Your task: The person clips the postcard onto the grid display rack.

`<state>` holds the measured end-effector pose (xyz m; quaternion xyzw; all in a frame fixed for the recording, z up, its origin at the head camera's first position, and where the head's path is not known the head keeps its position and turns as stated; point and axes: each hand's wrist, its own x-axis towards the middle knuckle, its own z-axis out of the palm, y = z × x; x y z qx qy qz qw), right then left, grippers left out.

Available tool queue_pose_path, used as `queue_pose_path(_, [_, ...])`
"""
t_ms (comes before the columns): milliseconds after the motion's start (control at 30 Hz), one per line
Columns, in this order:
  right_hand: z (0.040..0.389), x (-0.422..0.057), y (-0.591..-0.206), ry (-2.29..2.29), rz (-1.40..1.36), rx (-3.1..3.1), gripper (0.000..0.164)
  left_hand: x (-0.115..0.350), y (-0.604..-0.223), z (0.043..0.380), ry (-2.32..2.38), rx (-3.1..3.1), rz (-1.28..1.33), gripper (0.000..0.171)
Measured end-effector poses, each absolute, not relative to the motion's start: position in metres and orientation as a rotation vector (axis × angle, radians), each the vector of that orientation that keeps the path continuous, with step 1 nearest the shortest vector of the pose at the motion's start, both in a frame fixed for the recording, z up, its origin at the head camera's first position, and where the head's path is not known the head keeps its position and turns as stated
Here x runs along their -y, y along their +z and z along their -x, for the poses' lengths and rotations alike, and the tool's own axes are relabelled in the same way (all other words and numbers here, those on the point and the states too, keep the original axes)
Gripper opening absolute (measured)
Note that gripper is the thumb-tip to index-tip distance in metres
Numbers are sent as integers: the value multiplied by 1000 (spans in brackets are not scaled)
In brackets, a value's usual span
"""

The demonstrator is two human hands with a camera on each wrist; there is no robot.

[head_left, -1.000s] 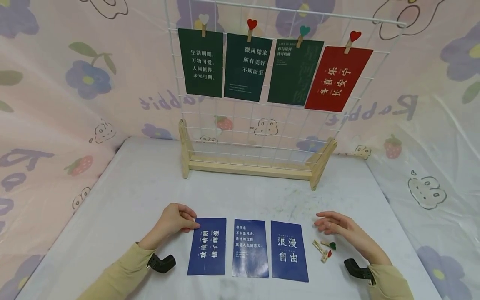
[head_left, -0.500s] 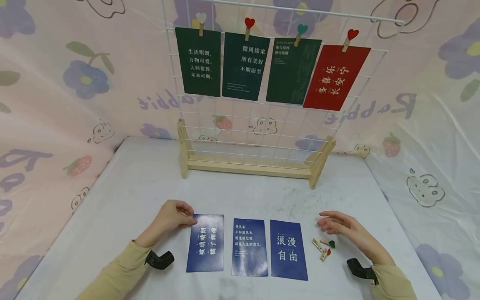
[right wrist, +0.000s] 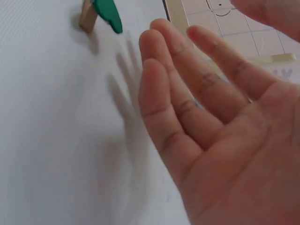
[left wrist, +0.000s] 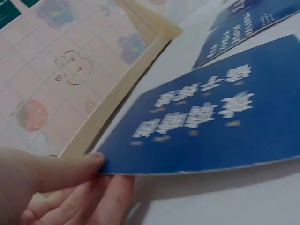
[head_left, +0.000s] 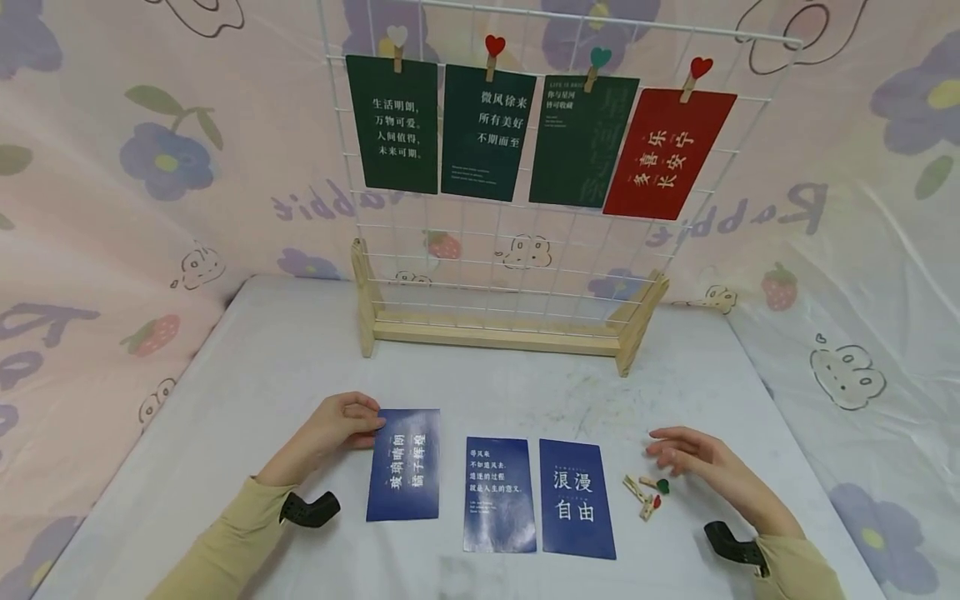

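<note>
Between thumb and fingers, my left hand (head_left: 336, 433) pinches the upper left corner of a blue card (head_left: 403, 467) with white writing. In the left wrist view that card (left wrist: 211, 117) is lifted off the table at the held edge, with a shadow beneath it. Two more blue cards, the middle one (head_left: 500, 496) and the right one (head_left: 577, 500), lie flat beside it. My right hand (head_left: 701, 462) hovers above the table with loosely bent fingers and holds nothing. Just left of it lie several small wooden clothespins (head_left: 643, 497), one with a green heart (right wrist: 108, 14).
Behind the cards stands a white wire grid (head_left: 480, 242) on a wooden stand (head_left: 495, 337). Three green cards, one of them at the left (head_left: 392, 125), and a red card (head_left: 670, 154) hang there from heart clothespins. Patterned cloth (head_left: 165, 250) surrounds the white table (head_left: 285, 333).
My left hand has drawn the left blue card up and slightly to the left, away from the other two cards. The right hand has shifted slightly right.
</note>
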<state>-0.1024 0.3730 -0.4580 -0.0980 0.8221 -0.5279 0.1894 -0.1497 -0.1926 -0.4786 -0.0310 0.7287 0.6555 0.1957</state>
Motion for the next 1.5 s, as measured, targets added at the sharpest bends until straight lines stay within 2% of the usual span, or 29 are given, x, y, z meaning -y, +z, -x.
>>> queue_pose_path(233, [94,-381,-456,-1388,160,-2322,41,197,-477,153,1851,-2025,143,32])
queue_pose_path(800, [94,-387,-457,-1418,122,-2196,43,191,-482,152,1889,-1942,130,30])
queue_pose_path(1500, [97,-382,-465,-1344,300,-2229,36,187,-484,151,1892,-1922,82,32])
